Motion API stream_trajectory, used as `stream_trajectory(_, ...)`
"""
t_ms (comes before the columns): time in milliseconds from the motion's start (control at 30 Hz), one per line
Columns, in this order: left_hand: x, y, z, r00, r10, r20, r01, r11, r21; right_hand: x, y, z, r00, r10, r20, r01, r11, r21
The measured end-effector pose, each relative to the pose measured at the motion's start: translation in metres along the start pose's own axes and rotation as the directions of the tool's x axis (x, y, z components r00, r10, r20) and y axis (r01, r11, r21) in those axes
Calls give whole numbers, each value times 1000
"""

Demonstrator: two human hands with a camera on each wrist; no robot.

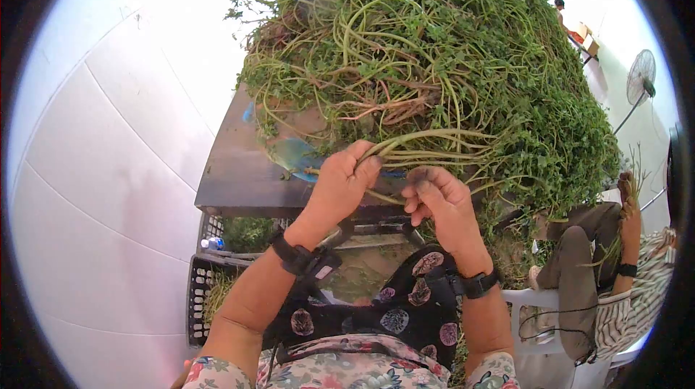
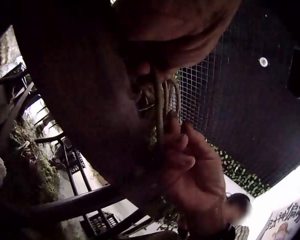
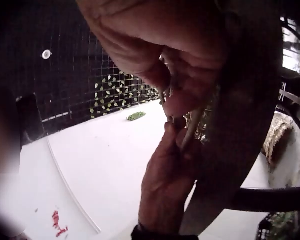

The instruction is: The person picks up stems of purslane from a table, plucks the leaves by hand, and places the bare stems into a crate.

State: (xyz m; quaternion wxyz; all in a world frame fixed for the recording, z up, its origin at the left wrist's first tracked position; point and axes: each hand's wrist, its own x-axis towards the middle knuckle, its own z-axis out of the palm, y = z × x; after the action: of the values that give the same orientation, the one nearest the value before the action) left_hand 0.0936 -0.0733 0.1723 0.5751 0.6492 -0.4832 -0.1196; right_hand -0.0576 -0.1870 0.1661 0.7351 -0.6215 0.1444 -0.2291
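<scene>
My left hand grips a bundle of long green stems near one end, thumb pressed over them. From there the stems run right into the leafy heap. Beside it, my right hand has its fingers curled and its thumb tip against them, pinching a thin stem that stretches across from the left hand. In the right wrist view, the right hand is close to the camera, with stems between its thumb and fingers. The left hand lies just beyond it.
A big pile of leafy stems covers much of the dark table. Black crates stand below its left edge. At right, another person sits on a white chair. A fan stands behind.
</scene>
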Motion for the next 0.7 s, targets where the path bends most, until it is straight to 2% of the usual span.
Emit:
stream_trajectory(200,6,-4,-4,999,-48,-3,47,994,-95,11,-8,4,998,42,-42,-24,935,354)
stream_trajectory(267,6,-2,-2,999,-47,-8,47,997,-69,18,-10,6,997,49,-53,-13,846,534)
stream_trajectory(367,8,5,-1,995,-88,-54,85,995,-59,26,-9,12,993,65,-96,35,618,785)
stream_trajectory(467,11,7,-4,987,-149,-66,141,984,-112,29,0,17,992,-107,-64,110,506,855)
stream_trajectory(533,11,4,-3,980,-181,-81,166,972,-165,36,16,17,947,-319,-20,259,728,635)
stream_trajectory(567,11,2,-2,976,-199,-86,180,965,-192,37,22,16,911,-412,27,344,795,500)
stream_trajectory(600,11,2,-2,975,-203,-93,184,966,-184,33,20,19,916,-401,0,396,903,168)
stream_trajectory(633,12,2,-2,973,-207,-100,188,966,-177,30,18,23,920,-390,-26,379,907,-184)
stream_trajectory(700,14,-1,0,972,-197,-126,176,971,-159,25,11,36,952,-306,-15,303,936,179)
